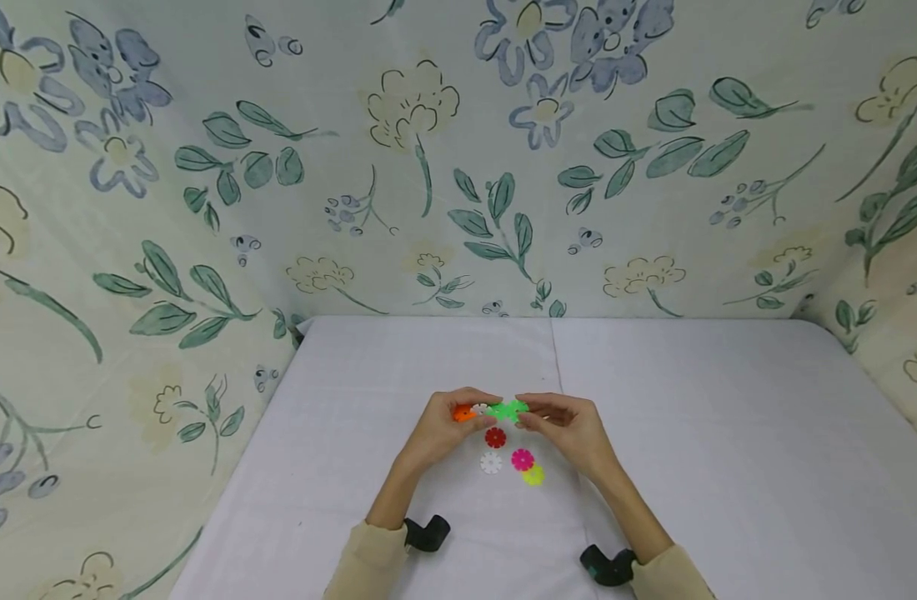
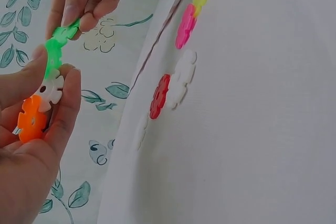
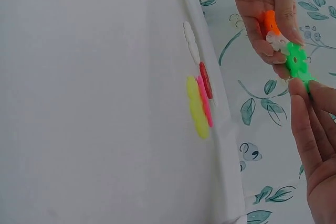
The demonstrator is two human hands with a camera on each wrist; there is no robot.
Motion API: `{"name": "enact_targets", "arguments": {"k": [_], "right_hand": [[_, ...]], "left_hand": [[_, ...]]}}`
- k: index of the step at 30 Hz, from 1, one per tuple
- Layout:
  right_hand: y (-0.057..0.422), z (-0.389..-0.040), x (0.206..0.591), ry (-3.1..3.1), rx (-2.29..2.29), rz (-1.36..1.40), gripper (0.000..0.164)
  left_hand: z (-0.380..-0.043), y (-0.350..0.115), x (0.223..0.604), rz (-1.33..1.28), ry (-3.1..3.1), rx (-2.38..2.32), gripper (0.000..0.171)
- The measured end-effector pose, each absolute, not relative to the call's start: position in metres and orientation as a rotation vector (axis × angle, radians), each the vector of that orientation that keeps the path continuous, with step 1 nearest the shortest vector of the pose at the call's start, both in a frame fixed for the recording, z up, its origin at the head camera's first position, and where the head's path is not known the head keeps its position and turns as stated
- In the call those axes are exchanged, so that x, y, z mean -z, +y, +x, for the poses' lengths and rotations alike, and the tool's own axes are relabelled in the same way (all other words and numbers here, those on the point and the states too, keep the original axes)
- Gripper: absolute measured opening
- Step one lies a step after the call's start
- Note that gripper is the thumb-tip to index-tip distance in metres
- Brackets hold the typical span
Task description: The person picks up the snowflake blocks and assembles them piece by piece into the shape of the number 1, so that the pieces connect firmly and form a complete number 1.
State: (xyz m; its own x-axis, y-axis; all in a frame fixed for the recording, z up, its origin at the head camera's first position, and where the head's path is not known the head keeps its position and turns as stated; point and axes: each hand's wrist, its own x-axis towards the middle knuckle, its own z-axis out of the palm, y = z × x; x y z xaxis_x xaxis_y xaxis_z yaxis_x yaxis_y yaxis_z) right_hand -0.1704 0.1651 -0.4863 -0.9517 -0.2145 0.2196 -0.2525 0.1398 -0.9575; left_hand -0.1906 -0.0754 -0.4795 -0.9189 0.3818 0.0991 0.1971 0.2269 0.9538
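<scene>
A short chain of notched plastic flower discs is held between both hands above the table. An orange disc [image 2: 31,121] sits at one end, then a white disc [image 2: 51,92], a green disc [image 2: 53,59] and a second green disc [image 2: 66,32]. My left hand [image 1: 442,427] grips the orange and white end, thumb against the discs. At the other end, my right hand [image 1: 573,423] pinches the outer green disc between thumb and fingers. Fingertips partly hide where the two green discs meet.
On the white-clothed table [image 1: 699,433], below the hands, lie a red disc [image 1: 495,437], a white disc [image 1: 491,462], and a pink disc [image 1: 523,459] touching or overlapping a yellow disc [image 1: 533,475]. Flower-patterned fabric [image 1: 398,208] hangs behind the table.
</scene>
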Motion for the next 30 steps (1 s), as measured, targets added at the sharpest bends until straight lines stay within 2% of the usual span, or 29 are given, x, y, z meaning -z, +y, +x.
{"name": "enact_targets", "arguments": {"k": [11, 30], "right_hand": [[0.1642, -0.1696, 0.4866, -2.295, -1.938, 0.539, 0.026], [0.1615, -0.1686, 0.4880, -2.265, -1.956, 0.588, 0.029]], "left_hand": [[-0.1904, -0.0750, 0.4811, 0.589, 2.269, -1.817, 0.025], [-0.1917, -0.0742, 0.4845, 0.583, 2.244, -1.833, 0.023]]}}
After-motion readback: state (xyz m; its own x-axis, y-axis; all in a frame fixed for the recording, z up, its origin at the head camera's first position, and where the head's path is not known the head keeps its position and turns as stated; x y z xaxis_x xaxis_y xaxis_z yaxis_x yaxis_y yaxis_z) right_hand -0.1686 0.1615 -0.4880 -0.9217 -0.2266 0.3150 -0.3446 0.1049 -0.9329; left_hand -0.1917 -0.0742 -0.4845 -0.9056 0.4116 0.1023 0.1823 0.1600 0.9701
